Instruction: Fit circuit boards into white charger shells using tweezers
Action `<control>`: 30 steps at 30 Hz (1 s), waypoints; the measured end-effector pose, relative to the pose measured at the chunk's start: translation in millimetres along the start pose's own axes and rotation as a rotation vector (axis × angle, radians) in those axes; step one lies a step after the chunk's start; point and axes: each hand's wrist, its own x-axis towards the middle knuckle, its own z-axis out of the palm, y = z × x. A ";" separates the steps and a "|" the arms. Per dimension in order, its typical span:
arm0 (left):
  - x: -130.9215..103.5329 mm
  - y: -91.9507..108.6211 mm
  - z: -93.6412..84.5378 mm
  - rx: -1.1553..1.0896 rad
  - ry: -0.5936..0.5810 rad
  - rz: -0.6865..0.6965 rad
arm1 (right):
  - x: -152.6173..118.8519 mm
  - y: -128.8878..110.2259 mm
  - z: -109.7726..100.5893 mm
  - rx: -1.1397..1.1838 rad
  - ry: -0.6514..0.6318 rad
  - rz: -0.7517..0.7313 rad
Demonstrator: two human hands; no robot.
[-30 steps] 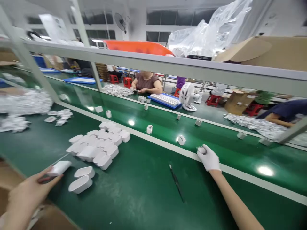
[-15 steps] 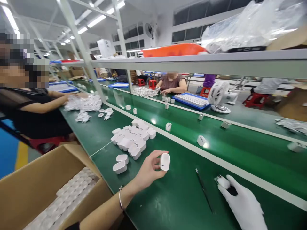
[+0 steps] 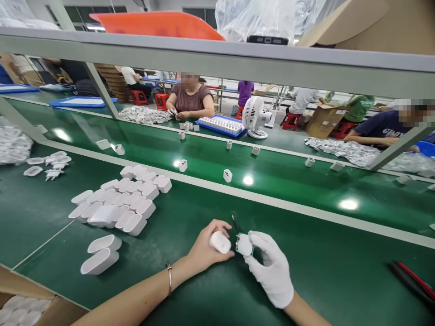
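The scene is bright and evenly lit from lamps overhead. Their light makes round white glare spots on the green belt (image 3: 306, 190), in the middle and at the right of the frame. Shadows are soft and short. The wide lens bends straight lines near the edges. The centre is sharp; the far background and the left edge are slightly blurred.

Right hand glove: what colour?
White. The glove covers the whole right hand, clearest in the head view, beside the bare left hand.
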 end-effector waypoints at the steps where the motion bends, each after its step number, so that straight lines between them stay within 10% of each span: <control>1: -1.4 -1.3 -0.1 0.010 -0.005 0.004 | -1.2 -0.5 2.0 0.034 -0.006 0.022; 14: -17.5 6.4 5.2 0.364 -0.261 0.040 | -17.7 -8.8 15.7 0.002 0.062 -0.119; 30: -17.7 4.7 5.8 0.579 -0.171 0.211 | -11.6 -23.6 14.1 -0.220 0.065 -0.316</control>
